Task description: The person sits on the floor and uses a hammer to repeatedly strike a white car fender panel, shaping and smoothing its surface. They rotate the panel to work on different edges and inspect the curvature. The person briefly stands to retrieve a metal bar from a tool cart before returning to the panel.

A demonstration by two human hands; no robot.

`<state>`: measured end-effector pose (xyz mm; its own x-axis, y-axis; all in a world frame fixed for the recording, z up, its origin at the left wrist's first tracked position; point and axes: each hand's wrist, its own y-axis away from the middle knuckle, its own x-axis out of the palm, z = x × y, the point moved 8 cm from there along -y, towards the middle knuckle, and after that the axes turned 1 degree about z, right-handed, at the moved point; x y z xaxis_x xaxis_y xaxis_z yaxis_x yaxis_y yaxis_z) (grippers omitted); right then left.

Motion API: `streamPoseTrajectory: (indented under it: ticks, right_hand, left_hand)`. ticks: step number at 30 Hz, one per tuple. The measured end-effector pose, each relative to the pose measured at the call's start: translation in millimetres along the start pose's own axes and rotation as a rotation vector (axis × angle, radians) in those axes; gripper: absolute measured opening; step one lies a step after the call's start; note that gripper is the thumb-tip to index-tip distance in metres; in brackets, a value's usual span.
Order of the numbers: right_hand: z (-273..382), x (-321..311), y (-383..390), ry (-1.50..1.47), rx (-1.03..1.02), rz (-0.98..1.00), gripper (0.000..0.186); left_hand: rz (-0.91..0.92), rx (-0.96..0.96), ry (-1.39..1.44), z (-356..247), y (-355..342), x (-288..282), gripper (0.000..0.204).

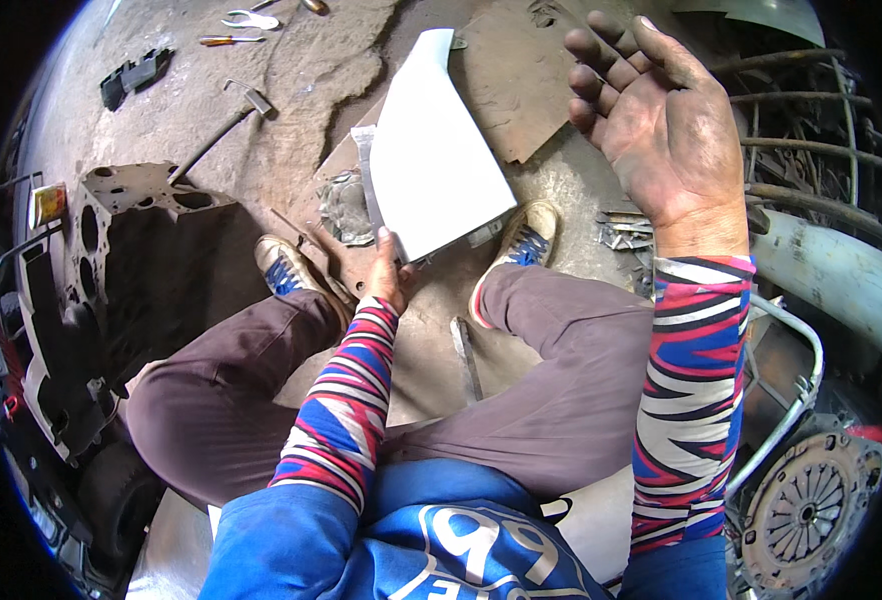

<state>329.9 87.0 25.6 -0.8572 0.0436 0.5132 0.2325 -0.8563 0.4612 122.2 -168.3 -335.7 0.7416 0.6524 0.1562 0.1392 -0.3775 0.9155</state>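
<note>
My left hand [386,278] is closed on the lower left corner of a white painted sheet-metal panel [436,150]. The panel lies tilted between my shoes, narrowing toward its far end. Along its left side runs a bare grey metal flange [369,180]. My right hand [661,125] is raised at the upper right, palm up, fingers spread and slightly curled, nothing in it. Dark grime covers its fingertips. A round grey metal casting [346,208] sits beside the panel's left edge, partly hidden by it.
A hammer [211,145] leans by its handle on a rusty engine block [151,200] at left. Pliers [251,19], a screwdriver [231,40] and a black plastic part [137,76] lie farther off. At right are a metal rack [811,150] and a clutch cover [806,510].
</note>
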Motion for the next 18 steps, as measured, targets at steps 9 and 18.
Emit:
streamPoseTrajectory:
  ticks: [9,18]
  right_hand:
    - [-5,-11,4,0.333,-0.121,-0.148,0.049]
    - [-97,36,-1,0.218,0.242,0.108,0.105]
  left_hand:
    - [0.425,-0.057,0.349,-88,66,87,0.065]
    - [0.584,-0.003,0.471,-151,168,125,0.065]
